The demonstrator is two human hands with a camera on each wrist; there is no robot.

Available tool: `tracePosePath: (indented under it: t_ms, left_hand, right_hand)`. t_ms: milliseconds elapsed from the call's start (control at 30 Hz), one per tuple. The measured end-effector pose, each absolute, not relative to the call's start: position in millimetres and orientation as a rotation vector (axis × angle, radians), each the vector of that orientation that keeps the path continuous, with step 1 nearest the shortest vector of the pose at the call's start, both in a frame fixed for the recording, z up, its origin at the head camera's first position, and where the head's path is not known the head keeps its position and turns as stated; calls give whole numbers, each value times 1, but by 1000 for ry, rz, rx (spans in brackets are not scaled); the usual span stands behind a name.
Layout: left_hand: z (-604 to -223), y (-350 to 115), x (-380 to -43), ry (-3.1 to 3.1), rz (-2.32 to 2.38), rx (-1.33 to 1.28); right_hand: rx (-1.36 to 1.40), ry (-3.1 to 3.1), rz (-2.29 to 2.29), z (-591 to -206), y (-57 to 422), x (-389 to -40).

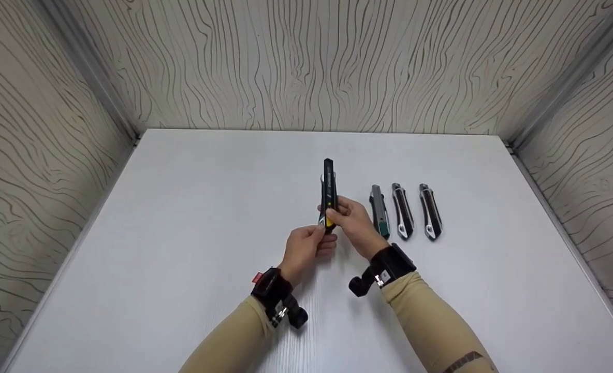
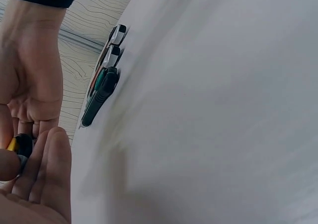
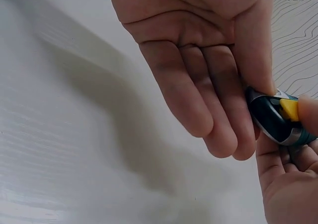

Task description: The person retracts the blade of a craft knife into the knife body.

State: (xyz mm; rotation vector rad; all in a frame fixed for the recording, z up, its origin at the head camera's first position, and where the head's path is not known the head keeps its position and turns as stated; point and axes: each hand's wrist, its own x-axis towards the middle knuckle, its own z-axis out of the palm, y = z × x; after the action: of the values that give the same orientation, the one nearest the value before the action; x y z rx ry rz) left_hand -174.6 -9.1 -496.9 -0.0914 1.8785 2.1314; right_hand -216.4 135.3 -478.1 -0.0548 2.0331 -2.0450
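Observation:
A black utility knife (image 1: 329, 178) with a yellow part near its lower end stands upright in front of me, held by both hands. My right hand (image 1: 357, 225) grips it from the right, thumb on the front by the yellow part. Thumb and index finger of my left hand (image 1: 302, 251) pinch the bottom end, its other fingers loosely bent below. Silver trim shows at both sides behind the black body; I cannot tell whether it belongs to a second knife. In the right wrist view, the knife's dark end (image 3: 271, 115) has silver edges and a yellow piece beside it.
Right of my hands, a grey and green utility knife (image 1: 378, 210) lies on the white table (image 1: 182, 217). Beside it lie two silver and black utility knives, one nearer (image 1: 403, 210) and one farther right (image 1: 431, 211). Wood-grain patterned walls (image 1: 306, 67) surround the table.

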Motion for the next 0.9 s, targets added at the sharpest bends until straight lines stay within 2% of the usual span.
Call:
tracePosePath:
  t_ms: [667, 900]
  left_hand:
    - [-495, -7, -175, 1839, 2156, -146]
    - [-496, -9, -176, 1865, 2136, -110]
  right_hand:
    - [-124, 2009, -2025, -480, 138, -215]
    - [-55, 2073, -1982, -480, 140, -214]
